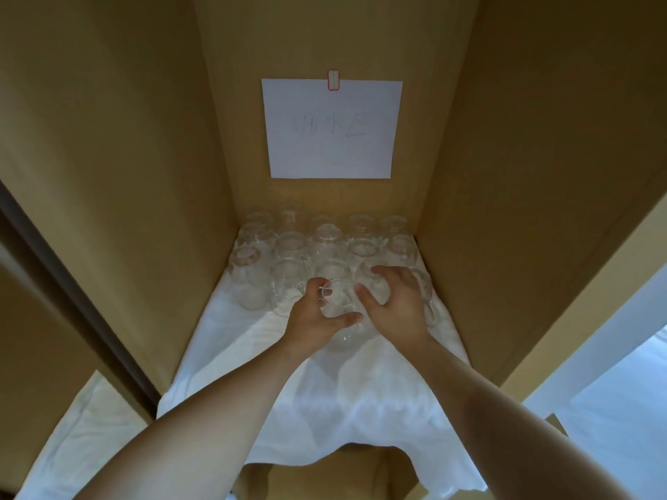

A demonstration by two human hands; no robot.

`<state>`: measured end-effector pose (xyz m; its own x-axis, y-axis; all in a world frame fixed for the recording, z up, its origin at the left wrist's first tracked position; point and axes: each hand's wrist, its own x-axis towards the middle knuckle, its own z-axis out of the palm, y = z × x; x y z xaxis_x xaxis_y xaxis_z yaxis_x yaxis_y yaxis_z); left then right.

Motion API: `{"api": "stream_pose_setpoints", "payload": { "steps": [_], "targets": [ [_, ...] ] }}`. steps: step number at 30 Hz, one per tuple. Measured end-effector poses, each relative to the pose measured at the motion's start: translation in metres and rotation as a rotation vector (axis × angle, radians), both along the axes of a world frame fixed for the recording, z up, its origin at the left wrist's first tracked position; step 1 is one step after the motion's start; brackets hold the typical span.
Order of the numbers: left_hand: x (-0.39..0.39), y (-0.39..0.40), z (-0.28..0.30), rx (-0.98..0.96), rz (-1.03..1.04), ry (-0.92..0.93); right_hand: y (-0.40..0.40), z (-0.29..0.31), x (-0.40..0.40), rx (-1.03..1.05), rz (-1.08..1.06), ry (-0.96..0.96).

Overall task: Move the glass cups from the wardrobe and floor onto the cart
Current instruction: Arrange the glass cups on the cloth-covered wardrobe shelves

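Head view shows us the inside of a wardrobe with light brown walls, and we look down at its shelf, which a white cloth covers. The cloth hangs over the front edge of the shelf. On the back wall a white sheet of paper hangs from a small red and white clip; we see faint handwriting on it but we cannot read it.

Many clear glass cups stand in rows on the cloth, from the back edge of the shelf to about its middle. They stand close together, some touching, and we cannot count them surely because the glass is transparent and blurred.

Our left hand holds one glass cup at the front of the group, near the middle of the shelf. The fingers curl round its far side and the thumb presses on its near side. We cannot tell whether this cup still rests on the cloth or is lifted.

Our right hand lies just beside it, to the right. Its fingers curve over a neighbouring cup and the thumb points toward the left hand, so it seems to grip that cup from above.

At the far right, outside the wardrobe, we see a pale surface.
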<state>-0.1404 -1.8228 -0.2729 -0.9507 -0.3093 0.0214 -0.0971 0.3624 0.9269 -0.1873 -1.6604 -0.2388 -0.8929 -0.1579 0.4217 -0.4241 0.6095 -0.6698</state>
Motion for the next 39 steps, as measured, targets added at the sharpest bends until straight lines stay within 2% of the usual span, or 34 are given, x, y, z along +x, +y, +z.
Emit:
{"api": "stream_pose_setpoints", "payload": {
  "steps": [5,8,10,12,14,16,18,21,23,25,30,35,39],
  "targets": [
    [0.017,-0.013,-0.008,-0.004,0.000,-0.027,-0.032,0.012,0.005,0.204,0.245,-0.290],
    [0.028,-0.027,-0.015,-0.013,0.097,-0.112,-0.043,0.009,0.002,0.236,0.242,-0.402],
    [0.035,-0.034,-0.014,0.065,0.211,-0.111,-0.044,0.007,0.002,0.181,0.194,-0.403],
    [0.041,-0.041,-0.007,0.189,0.301,-0.128,-0.044,0.007,0.005,0.064,0.165,-0.408],
    [0.047,-0.048,0.002,0.303,0.330,-0.202,-0.045,0.007,0.009,-0.195,0.151,-0.516],
    [0.054,-0.055,0.011,0.424,0.295,-0.286,-0.045,0.008,0.015,-0.467,0.159,-0.672],
    [0.063,-0.064,0.019,0.608,0.210,-0.340,-0.046,0.008,0.020,-0.635,0.170,-0.783],
    [0.074,-0.074,0.027,0.948,0.102,-0.269,-0.049,0.004,0.027,-0.836,0.250,-0.917],
    [0.074,-0.076,0.032,0.989,0.110,-0.190,-0.052,0.002,0.029,-0.895,0.311,-0.979],
    [0.073,-0.078,0.037,0.935,0.151,-0.141,-0.053,0.001,0.029,-0.869,0.346,-1.016],
    [0.074,-0.094,0.050,0.677,0.288,-0.125,-0.043,-0.003,0.027,-0.519,0.328,-0.975],
    [0.071,-0.106,0.061,0.270,0.467,-0.080,-0.038,-0.012,0.027,-0.286,0.313,-0.871],
    [0.067,-0.113,0.061,-0.156,0.438,-0.145,-0.039,-0.018,0.029,0.008,0.346,-0.701]
  ]
}}
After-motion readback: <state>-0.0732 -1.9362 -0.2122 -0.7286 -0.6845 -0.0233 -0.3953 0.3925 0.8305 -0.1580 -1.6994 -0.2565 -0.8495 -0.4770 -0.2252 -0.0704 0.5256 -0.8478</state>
